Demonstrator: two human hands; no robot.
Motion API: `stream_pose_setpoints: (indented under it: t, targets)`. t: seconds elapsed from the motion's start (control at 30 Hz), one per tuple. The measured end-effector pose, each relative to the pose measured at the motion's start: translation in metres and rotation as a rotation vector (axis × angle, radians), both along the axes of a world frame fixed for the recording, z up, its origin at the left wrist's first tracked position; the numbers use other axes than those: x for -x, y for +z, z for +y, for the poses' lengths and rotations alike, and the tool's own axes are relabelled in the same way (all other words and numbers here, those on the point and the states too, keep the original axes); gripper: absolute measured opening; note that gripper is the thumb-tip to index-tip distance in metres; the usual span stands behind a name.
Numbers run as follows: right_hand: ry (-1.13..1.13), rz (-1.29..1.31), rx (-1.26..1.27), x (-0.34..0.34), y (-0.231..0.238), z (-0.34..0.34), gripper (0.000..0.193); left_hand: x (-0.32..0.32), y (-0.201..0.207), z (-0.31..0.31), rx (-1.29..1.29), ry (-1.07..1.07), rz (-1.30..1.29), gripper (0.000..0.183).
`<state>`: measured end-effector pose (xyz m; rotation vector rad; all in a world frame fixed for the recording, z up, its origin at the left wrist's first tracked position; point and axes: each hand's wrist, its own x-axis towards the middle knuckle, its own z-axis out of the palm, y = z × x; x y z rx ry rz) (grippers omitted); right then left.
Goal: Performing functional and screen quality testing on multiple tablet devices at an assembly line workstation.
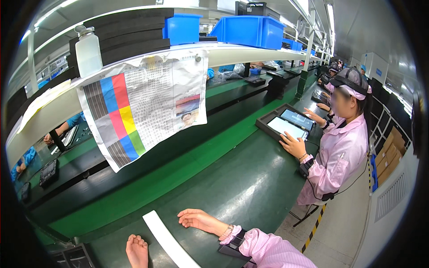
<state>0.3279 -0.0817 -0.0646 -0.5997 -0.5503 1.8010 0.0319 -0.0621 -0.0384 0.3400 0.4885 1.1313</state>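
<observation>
A long white strip (166,236) lies on the dark green bench top (223,178), between my two hands. On its left side is my left hand (136,251), palm up, fingers loosely curled and holding nothing. To the right of the strip rests my right hand (199,219), its fingers half bent and a little apart, also with nothing in it. My right wrist wears a black band (234,245) over a pink sleeve. Neither hand visibly touches the strip.
A co-worker in pink (344,147) handles tablet-like screens in a black tray (264,125). Above the bench, a shelf (263,52) bears blue bins (252,31), a bottle (88,53) and black slabs (125,31). A printed colour sheet (152,102) hangs from it. A black tray (73,258) sits lower left.
</observation>
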Motion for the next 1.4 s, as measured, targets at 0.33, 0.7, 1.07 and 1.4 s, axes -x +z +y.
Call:
stream_pose_setpoints:
  t: [0.33, 0.7, 1.07, 1.4]
  targets:
    - [-0.058, 0.004, -0.061, 0.0004, 0.0031, -0.0012, 0.019, 0.0009, -0.0023, 0.0008, -0.006, -0.004, 0.002, 0.017]
    - [-0.055, -0.013, -0.081, 0.0023, 0.0016, 0.0014, 0.017, 0.0014, -0.0017, 0.0024, 0.029, 0.026, 0.041, 0.016]
    - [-0.031, 0.011, -0.115, 0.0013, -0.0011, 0.0017, 0.019, -0.0002, -0.0013, 0.0021, -0.012, 0.01, 0.047, 0.017]
    - [0.031, -0.022, -0.044, 0.0028, -0.0008, 0.0018, 0.019, 0.0, 0.0035, 0.0012, -0.01, -0.01, -0.002, 0.017]
